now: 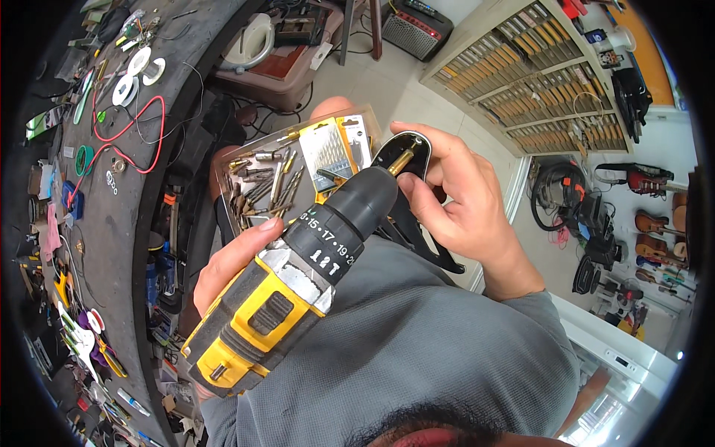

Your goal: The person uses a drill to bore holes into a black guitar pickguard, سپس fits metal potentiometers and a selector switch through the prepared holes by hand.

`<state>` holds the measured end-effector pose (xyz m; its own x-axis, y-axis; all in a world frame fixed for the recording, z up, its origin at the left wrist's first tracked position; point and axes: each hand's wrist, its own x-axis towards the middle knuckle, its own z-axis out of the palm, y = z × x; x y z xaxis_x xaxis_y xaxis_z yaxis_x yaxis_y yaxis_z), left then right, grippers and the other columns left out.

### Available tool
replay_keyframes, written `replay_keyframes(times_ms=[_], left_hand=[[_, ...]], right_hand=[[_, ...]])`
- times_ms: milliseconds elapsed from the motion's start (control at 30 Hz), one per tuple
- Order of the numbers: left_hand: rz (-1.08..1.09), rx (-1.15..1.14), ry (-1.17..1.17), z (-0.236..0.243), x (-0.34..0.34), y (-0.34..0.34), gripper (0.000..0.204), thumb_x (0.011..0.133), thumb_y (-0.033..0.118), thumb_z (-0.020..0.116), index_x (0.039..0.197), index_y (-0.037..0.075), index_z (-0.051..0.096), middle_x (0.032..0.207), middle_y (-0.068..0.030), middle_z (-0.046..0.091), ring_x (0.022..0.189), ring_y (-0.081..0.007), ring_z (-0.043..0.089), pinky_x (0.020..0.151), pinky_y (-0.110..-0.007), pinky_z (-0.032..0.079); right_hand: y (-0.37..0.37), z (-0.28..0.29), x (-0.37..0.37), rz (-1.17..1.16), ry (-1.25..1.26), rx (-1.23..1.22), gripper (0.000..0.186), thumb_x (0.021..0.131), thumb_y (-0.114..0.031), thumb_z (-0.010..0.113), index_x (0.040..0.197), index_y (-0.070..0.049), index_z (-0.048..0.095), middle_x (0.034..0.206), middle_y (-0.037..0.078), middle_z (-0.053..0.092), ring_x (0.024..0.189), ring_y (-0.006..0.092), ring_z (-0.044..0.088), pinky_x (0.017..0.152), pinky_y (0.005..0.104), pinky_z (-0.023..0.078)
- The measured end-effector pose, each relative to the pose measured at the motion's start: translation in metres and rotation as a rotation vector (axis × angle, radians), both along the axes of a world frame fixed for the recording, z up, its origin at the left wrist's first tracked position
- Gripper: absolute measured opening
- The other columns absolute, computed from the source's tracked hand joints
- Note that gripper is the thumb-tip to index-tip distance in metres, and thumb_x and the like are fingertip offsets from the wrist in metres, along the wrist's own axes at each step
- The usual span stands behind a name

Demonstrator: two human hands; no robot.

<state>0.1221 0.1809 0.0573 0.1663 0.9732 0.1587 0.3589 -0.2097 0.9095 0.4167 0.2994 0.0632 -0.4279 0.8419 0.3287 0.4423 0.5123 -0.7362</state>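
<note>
My left hand (237,257) is wrapped round a yellow and black cordless drill (287,298), its chuck (365,197) pointing away and to the right. A gold-coloured bit (402,160) sticks out of the chuck. My right hand (465,194) grips a black piece (415,143) with a rounded, shiny-rimmed end, thumb and fingers on either side. The bit's tip lies at this end; I cannot tell whether it touches. Beyond the drill is a clear tray (257,141) with several loose drill bits (272,179) and a yellow-and-white drill bit packet (325,153).
Along the left runs a dark workbench (123,246) with wire spools (126,86), a red cable (160,123) and scattered tools. A brown case (287,82) stands beyond the tray. Far right are a rack of wooden-handled tools (532,82), an amplifier (417,28) and several guitars (652,235).
</note>
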Motion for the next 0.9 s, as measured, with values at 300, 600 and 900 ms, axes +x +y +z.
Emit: replay_keyframes(times_ms=[300,600,900], left_hand=[[-0.013,-0.079,0.003,0.006,-0.003,-0.003,0.09,0.071,0.026,0.098,0.147,0.002,0.057,0.144,-0.0139,0.062,0.134,-0.0256,0.061,0.117,-0.037,0.045],[0.035,-0.136,-0.076,0.01,0.003,-0.005,0.091,0.07,0.026,0.098,0.148,0.003,0.057,0.145,-0.0142,0.062,0.135,-0.0258,0.061,0.118,-0.038,0.045],[0.042,-0.176,-0.147,0.014,0.012,-0.001,0.087,0.075,0.025,0.097,0.149,0.003,0.056,0.145,-0.0148,0.062,0.135,-0.0256,0.062,0.118,-0.038,0.047]], right_hand=[[-0.001,0.001,-0.002,0.017,-0.007,-0.011,0.06,0.085,0.006,0.071,0.144,-0.003,0.059,0.059,0.006,0.054,0.06,0.0274,0.059,0.063,0.0396,0.048],[0.0,0.003,-0.002,0.039,-0.031,0.002,0.062,0.085,0.006,0.072,0.144,-0.003,0.058,0.061,0.006,0.055,0.06,0.0279,0.06,0.062,0.0403,0.048],[0.001,0.001,0.0,0.035,-0.02,-0.015,0.06,0.084,0.006,0.073,0.142,-0.003,0.059,0.062,0.008,0.058,0.06,0.0298,0.061,0.063,0.0408,0.05]])
